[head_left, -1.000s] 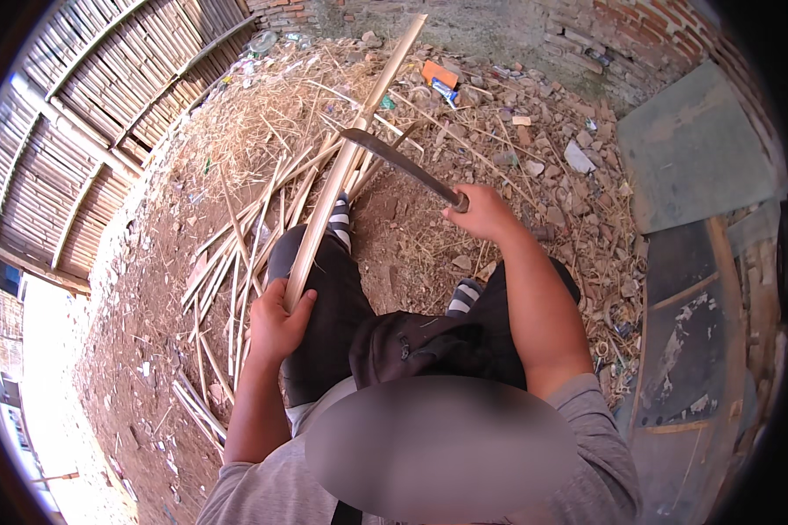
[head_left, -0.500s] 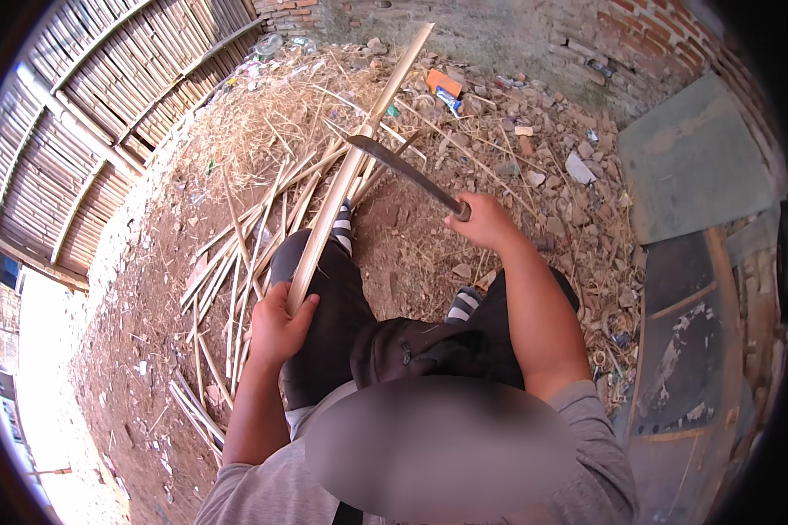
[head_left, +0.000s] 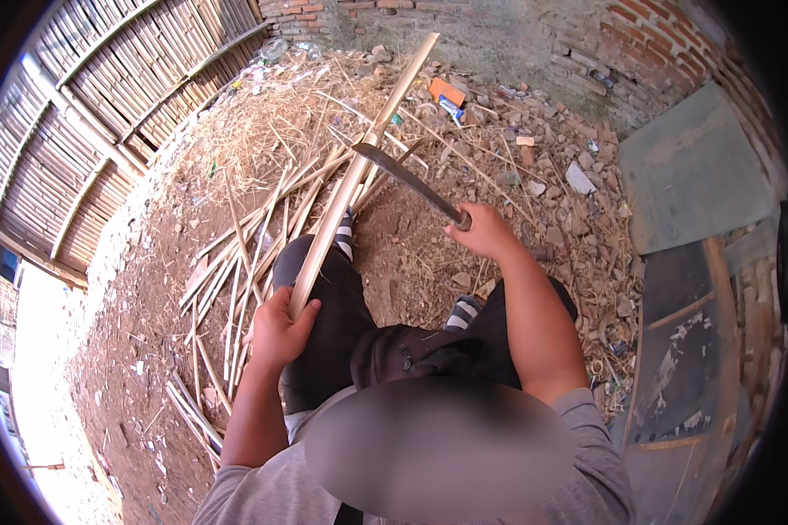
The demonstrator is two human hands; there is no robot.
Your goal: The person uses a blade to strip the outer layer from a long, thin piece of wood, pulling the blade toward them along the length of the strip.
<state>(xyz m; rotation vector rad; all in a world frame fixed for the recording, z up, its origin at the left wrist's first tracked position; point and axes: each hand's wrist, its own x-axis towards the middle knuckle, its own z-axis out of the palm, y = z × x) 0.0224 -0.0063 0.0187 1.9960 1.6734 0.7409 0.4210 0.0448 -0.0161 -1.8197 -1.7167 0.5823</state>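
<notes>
My left hand (head_left: 282, 329) grips the near end of a long split bamboo strip (head_left: 333, 213), which slants up and away to the right over my left thigh. In my right hand (head_left: 483, 231) is the handle of a machete (head_left: 414, 182) with a dark, slightly curved blade. The blade points left, and its tip meets or overlaps the strip about midway along; whether it cuts into the bamboo I cannot tell. Under and left of the strip lies a loose pile of thinner bamboo strips (head_left: 236, 254) on the ground.
Brick rubble and litter (head_left: 534, 166) spread over the ground ahead and right. A bamboo wall (head_left: 105, 114) stands at left, a brick wall (head_left: 534, 52) at the back. Flat panels (head_left: 696, 166) lean at right. My striped-sock feet (head_left: 464, 311) rest between.
The bamboo strip's far end has dipped slightly toward me. The machete has shifted a little down and right with my right hand. Both grips stay the same.
</notes>
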